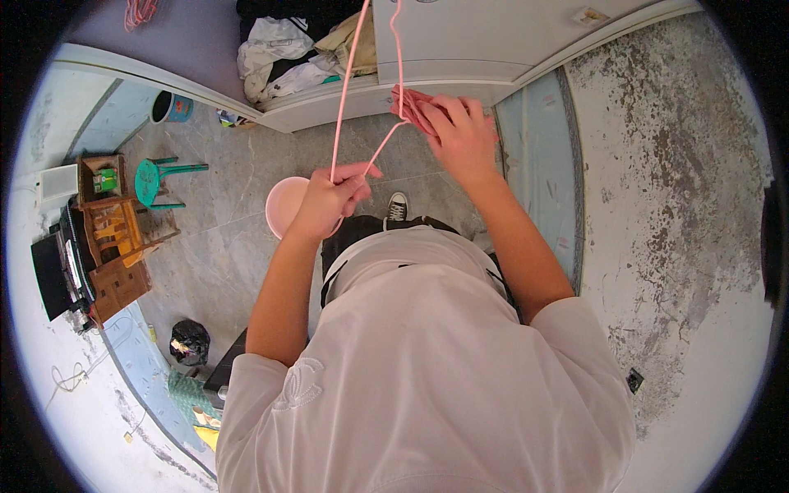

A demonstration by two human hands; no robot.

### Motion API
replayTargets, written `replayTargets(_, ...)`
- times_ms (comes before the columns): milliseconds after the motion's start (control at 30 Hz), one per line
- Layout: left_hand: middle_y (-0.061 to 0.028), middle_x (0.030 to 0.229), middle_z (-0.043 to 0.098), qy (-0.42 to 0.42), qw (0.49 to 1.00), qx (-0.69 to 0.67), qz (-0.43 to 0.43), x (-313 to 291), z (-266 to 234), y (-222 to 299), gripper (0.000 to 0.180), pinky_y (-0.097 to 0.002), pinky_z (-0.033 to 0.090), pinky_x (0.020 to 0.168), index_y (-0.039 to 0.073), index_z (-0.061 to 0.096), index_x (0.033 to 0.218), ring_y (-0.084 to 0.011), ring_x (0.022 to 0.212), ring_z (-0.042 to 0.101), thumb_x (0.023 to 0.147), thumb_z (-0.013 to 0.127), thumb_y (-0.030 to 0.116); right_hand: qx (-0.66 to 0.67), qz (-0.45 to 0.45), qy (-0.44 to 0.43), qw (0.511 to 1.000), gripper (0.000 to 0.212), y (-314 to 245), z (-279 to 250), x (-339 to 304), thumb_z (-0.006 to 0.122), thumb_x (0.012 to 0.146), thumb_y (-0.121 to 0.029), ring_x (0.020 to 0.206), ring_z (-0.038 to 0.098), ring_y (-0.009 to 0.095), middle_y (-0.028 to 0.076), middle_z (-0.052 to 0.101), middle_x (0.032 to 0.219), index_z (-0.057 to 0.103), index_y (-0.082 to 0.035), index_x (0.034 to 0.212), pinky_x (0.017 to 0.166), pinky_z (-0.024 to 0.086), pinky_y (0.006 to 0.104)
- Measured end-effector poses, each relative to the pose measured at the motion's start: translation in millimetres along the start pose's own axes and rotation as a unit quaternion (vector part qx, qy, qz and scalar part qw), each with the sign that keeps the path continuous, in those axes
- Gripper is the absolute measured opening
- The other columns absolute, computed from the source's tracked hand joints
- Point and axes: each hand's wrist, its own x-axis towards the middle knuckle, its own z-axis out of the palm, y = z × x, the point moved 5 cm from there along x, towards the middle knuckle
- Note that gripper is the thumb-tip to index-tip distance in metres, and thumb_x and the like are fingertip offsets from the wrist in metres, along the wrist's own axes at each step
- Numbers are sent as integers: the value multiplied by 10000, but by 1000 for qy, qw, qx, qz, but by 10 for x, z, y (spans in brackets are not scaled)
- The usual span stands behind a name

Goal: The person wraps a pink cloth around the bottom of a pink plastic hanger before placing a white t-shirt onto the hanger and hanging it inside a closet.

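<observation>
A thin pink wire clothes hanger (348, 86) runs up from my hands past the top edge of the view. My left hand (327, 201) grips one bent end of it, with the index finger stretched along the wire. My right hand (462, 140) is closed on a folded pink cloth (408, 105), which presses against the hanger where the wire bends. The fingers partly cover the cloth. Below my left hand a pink basin (286, 204) stands on the floor, partly hidden by that hand.
Ahead is an open cabinet with piled clothes (279, 53); more pink hangers (140, 11) show at top left. On the left are a green stool (149, 182), a wooden chair (115, 234) and a black bag (190, 342). A peeling wall (666, 164) stands at right.
</observation>
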Motion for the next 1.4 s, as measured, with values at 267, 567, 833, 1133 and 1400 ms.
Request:
replayTargets(267,20,747,551,-2,999,34,31,66,1,-16,205,-221,286,530,11,757,1143,-51,613,408,1027,595,61,199,238,-78,948,412,-33,60,-64,722,834,-87,1032,643,367,153,644,1232,711,-42,1243,951,535,424)
replayTargets(567,24,749,554,31,995,84,41,142,81,-70,254,-236,322,546,28,761,1156,-60,620,427,1001,560,30,290,266,-59,917,361,-22,67,-90,759,846,-107,1027,655,357,155,638,1179,721,-44,1199,895,547,417)
replayTargets(833,26,725,535,-29,997,63,-42,104,40,-203,236,-225,320,518,35,746,1166,-59,582,419,1005,574,52,23,100,-153,983,379,115,251,-305,745,839,-132,1148,571,352,86,566,1196,663,-161,1207,876,588,498)
replayTargets(1133,17,706,534,-18,993,102,-57,189,136,-123,229,-237,310,468,26,760,1121,-65,516,381,1000,568,62,8,71,-43,997,376,256,144,-145,738,852,-119,1083,602,367,101,612,1155,637,-94,1213,887,551,467)
replayTargets(1400,15,714,542,27,973,228,20,315,59,-167,232,-245,311,498,22,765,1106,-67,557,426,1016,551,46,257,388,157,871,314,676,83,43,753,953,-163,938,682,310,132,698,1090,620,-13,1194,840,554,412)
